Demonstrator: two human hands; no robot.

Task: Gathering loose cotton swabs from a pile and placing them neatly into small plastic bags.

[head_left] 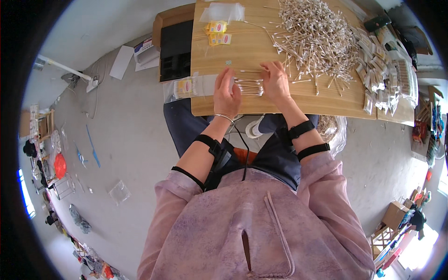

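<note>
Between my two hands lies a small row of cotton swabs (249,87), side by side near the front edge of the wooden table. My left hand (227,96) stands at the row's left end, fingers stretched and the thumb close to the swab tips. At the right end, my right hand (276,82) has its fingers bent, with thumb and forefinger closed at the end of a single cotton swab (249,71) lying just beyond the row. Left of my left hand is a clear bag of swabs (185,87) with a yellow label.
A large heap of loose cotton swabs (317,39) covers the back right. Filled clear packs (380,77) pile up at the right edge. Yellow cards (218,33) and empty clear bags (223,12) lie at the back left. An open box (175,51) adjoins the table's left side.
</note>
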